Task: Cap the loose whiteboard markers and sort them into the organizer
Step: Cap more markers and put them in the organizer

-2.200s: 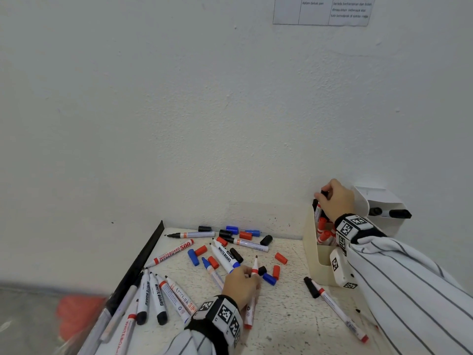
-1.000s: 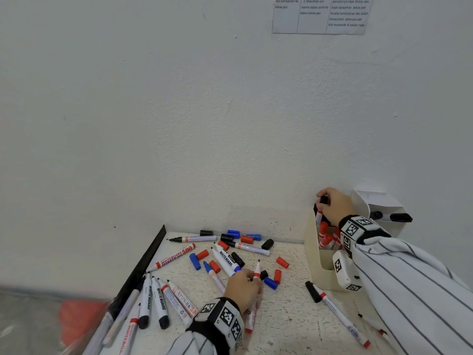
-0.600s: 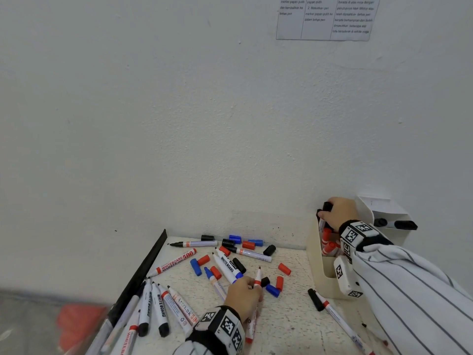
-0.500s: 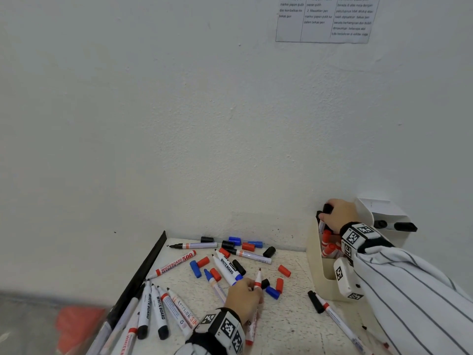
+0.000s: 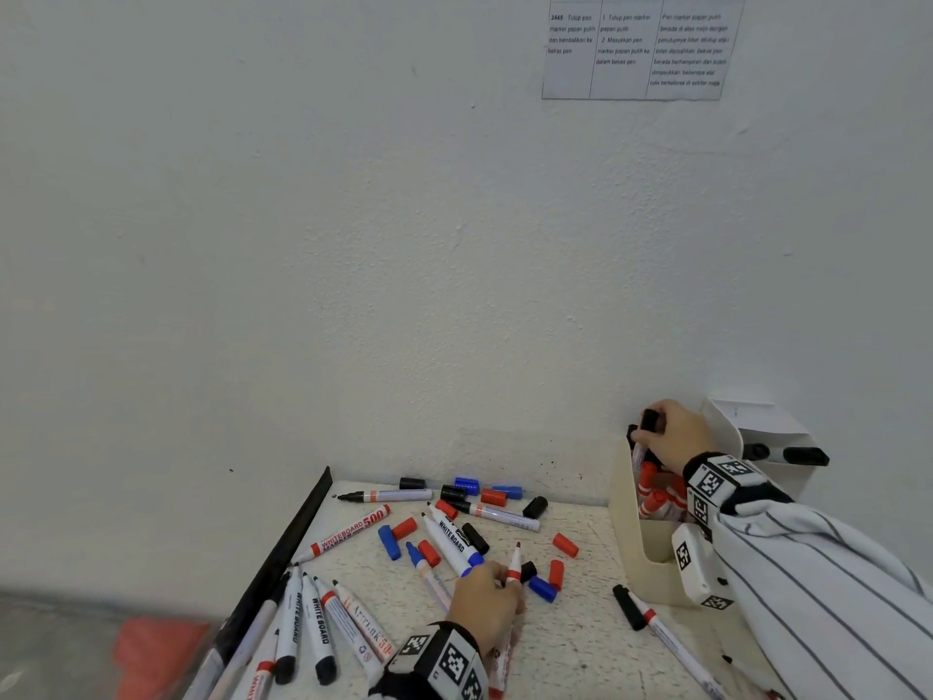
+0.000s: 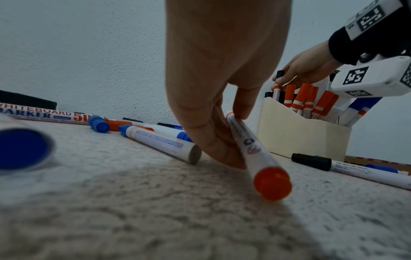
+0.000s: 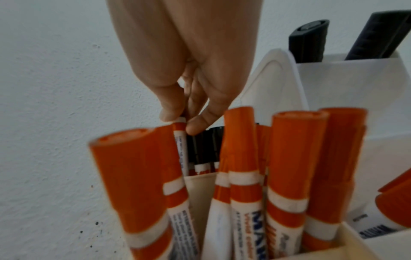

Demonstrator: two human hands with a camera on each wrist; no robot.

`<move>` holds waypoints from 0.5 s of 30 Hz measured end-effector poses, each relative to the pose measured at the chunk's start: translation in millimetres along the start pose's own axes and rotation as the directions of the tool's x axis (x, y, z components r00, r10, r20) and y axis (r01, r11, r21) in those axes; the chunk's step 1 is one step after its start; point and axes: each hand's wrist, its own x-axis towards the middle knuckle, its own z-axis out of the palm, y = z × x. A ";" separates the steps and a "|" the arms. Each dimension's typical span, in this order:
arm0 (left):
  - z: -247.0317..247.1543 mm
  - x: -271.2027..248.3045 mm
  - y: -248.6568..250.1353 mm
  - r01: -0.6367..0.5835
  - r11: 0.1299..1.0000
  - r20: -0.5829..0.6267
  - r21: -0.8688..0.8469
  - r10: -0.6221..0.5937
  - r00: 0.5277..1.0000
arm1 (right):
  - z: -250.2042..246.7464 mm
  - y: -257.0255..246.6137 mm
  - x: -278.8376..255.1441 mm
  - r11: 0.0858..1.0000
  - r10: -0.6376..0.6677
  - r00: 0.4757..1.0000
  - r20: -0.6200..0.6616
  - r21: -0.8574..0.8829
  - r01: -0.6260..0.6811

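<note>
1. Head view: the left hand [image 5: 484,606] sits low on the table [image 5: 580,644], fingers pinching an uncapped red marker [image 5: 513,565] whose barrel is mostly covered by the hand.
2. Left wrist view shows that pinch close up: thumb and fingers clamp the barrel, the marker's orange butt end [image 6: 272,183] blurred at the lens.
3. Over at the cream organizer [image 5: 651,543] by the wall, the right hand [image 5: 676,434] pinches a black-capped marker [image 5: 648,426] upright at the far compartment.
4. Right wrist view: fingertips [image 7: 195,126] close on that marker's top; its cap is hidden behind them, and red-capped markers [image 7: 291,176] crowd the foreground, out of focus.
5. Loose caps [image 5: 564,545] and markers scatter across the table; several at the lower left are cut off.
</note>
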 end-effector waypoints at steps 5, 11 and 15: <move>1.1 1.5 -2.5 0.002 1.000 -0.001 0.005 -0.002 1.000 | -0.8 -4.5 1.5 0.992 0.007 1.000 -0.003 -0.126 -0.008; 0.7 4.7 -3.1 0.010 1.000 -0.016 0.008 -0.010 1.000 | 1.2 -4.1 2.2 1.000 -0.007 0.999 -0.045 0.005 0.007; 3.0 5.0 -3.8 -0.002 1.000 -0.017 -0.004 0.002 1.000 | -0.5 -1.5 2.4 0.993 -0.003 0.999 -0.036 0.122 0.007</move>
